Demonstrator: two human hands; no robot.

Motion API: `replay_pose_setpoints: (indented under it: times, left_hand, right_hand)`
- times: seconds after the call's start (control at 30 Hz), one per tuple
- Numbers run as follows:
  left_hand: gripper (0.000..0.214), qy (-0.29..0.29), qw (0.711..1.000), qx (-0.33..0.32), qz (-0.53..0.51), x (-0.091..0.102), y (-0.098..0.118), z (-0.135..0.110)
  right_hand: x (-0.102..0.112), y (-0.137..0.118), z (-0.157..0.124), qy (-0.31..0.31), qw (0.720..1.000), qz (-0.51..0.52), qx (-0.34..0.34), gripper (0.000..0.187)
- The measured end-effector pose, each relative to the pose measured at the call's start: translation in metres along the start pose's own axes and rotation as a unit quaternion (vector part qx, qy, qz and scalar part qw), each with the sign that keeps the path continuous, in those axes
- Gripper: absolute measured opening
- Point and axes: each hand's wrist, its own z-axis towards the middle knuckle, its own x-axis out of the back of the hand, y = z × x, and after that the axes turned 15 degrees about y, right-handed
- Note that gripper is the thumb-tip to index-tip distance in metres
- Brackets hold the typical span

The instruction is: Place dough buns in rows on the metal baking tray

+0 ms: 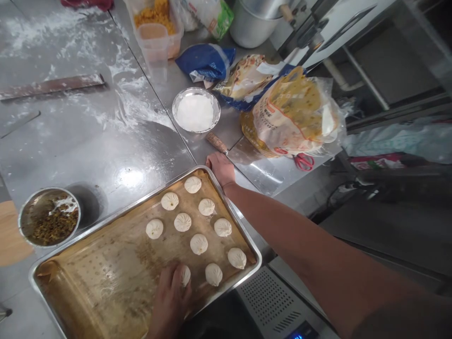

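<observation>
My left hand (172, 294) is over the lined baking tray (116, 226), fingers closed around a pleated white bun (185, 275) that they partly cover. Several more pleated buns, such as this one (198, 244), sit spaced apart over the tray's right part. At the tray's far corner my right hand (221, 168) is closed against the rim, fingers curled; its thumb is hidden. Just beyond that hand lies a tool with a speckled handle (216, 142). Beside the tray's left side stands a metal bowl (49, 216) with dark chopped filling.
A bowl of flour (196, 110) stands behind the tray. Bags (286, 113), red scissors (303, 162), a plastic tub of orange filling (157, 23) and a metal pot (252, 23) line the back and right. A rolling pin (52, 87) lies on the floured steel table (116, 146).
</observation>
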Motion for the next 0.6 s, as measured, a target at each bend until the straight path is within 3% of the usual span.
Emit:
replay_pose_setpoints:
  times: [0.17, 0.33, 0.47, 0.6]
  left_hand:
    - [0.037, 0.036, 0.998, -0.035, 0.031, -0.007, -0.001, 0.001]
    - [0.038, 0.037, 0.998, -0.036, 0.030, -0.015, -0.003, -0.002]
    - [0.047, 0.061, 0.994, 0.096, 0.004, -0.005, 0.001, -0.023]
    - [0.048, 0.076, 0.976, 0.201, 0.012, 0.032, 0.008, -0.056]
  right_hand:
    - [0.010, -0.006, -0.001, -0.016, 1.000, -0.001, -0.005, 0.025]
    - [0.017, -0.012, 0.001, -0.031, 0.999, -0.003, -0.017, 0.025]
    - [0.019, -0.011, 0.002, -0.037, 0.999, 0.002, -0.025, 0.022]
    - [0.017, -0.009, 0.003, -0.034, 0.999, 0.018, -0.024, 0.016]
